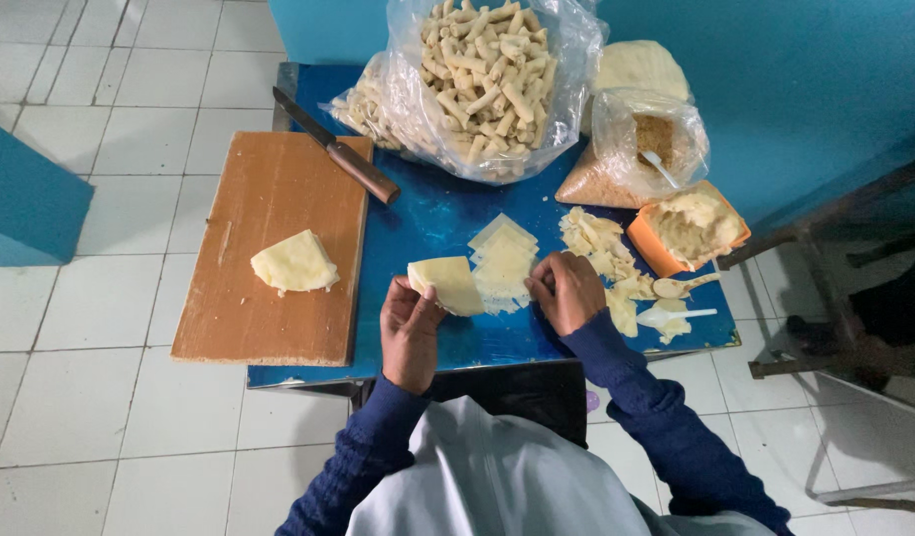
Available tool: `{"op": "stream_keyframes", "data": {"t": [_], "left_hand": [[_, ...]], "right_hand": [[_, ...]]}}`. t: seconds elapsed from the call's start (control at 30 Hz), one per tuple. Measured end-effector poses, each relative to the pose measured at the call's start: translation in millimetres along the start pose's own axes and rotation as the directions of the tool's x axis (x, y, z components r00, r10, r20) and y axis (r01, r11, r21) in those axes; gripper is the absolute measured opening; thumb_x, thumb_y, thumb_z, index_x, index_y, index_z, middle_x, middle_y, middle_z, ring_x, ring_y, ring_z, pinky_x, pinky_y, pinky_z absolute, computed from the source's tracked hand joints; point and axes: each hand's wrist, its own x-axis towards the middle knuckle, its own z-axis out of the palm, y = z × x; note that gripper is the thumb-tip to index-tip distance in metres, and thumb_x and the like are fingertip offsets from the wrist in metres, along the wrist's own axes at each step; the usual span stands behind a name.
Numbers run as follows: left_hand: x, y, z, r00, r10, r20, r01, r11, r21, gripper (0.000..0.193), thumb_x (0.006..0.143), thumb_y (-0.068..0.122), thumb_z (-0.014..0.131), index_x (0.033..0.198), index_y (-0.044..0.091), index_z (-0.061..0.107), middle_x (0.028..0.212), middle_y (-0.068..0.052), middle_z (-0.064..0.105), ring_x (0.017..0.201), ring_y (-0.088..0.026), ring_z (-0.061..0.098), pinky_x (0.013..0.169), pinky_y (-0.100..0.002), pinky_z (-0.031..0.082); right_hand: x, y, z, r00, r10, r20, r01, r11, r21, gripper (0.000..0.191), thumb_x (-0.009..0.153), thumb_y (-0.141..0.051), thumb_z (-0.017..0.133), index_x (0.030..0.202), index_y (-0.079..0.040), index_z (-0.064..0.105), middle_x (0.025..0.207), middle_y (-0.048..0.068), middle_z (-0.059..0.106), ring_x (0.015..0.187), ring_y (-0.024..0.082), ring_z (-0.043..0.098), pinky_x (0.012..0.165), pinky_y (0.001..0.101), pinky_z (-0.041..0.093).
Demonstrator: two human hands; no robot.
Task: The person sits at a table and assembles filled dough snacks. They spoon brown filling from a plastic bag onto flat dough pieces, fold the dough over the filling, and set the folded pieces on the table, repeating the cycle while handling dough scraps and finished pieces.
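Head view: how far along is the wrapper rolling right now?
Done: a big clear bag is heaped with finished rolls. In hand: the left hand holds one pale wrapper sheet, while the right hand rests on the wrapper stack. Left: that stack, the filling in the orange tub, and a dough piece on the wooden board.

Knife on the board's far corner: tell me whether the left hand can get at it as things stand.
Probably yes, once freed. The left hand holds a dough sheet, and the knife lies uncovered on the board, its handle toward the hand, with only bare table between.
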Motion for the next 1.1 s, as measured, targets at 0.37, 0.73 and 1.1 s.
{"op": "stream_keyframes", "data": {"t": [0.37, 0.73, 1.1], "left_hand": [[2.0, -24.3, 13.4, 0.99, -0.016, 0.137, 0.019, 1.0, -0.021, 0.011, 0.101, 0.003, 0.067, 0.101, 0.006, 0.056, 0.109, -0.007, 0.069, 0.101, -0.014, 0.067, 0.092, -0.033, 0.054], [0.4, -23.7, 12.2, 0.993, -0.048, 0.104, 0.042, 0.997, 0.065, 0.01, 0.104, 0.012, 0.06, 0.108, 0.003, 0.058, 0.107, -0.007, 0.068, 0.097, -0.014, 0.066, 0.088, -0.034, 0.055], [-5.9, -16.6, 9.8, 0.998, -0.012, 0.066, 0.013, 1.0, -0.009, 0.012, 0.108, 0.017, 0.051, 0.114, 0.006, 0.052, 0.116, -0.009, 0.065, 0.106, -0.017, 0.065, 0.096, -0.039, 0.052]], "right_hand": [[-8.0, -81.0, -0.5, 0.993, -0.093, -0.072, 0.114, 0.906, 0.407, 0.019, 0.088, -0.013, 0.079, 0.101, -0.006, 0.067, 0.093, 0.006, 0.068, 0.077, 0.017, 0.067, 0.067, 0.0289, 0.053], [-15.1, -26.3, 32.8, 0.926, 0.177, 0.334, -0.375, 0.329, 0.867, 0.016, 0.103, -0.021, 0.063, 0.101, -0.005, 0.066, 0.093, 0.001, 0.065, 0.082, 0.009, 0.062, 0.078, 0.0276, 0.054], [-25.9, 28.6, 59.3, 0.787, 0.374, 0.491, -0.321, -0.431, 0.843, 0.009, 0.102, -0.011, 0.057, 0.106, -0.005, 0.062, 0.106, 0.008, 0.067, 0.098, 0.02, 0.068, 0.091, 0.0362, 0.057]]}}
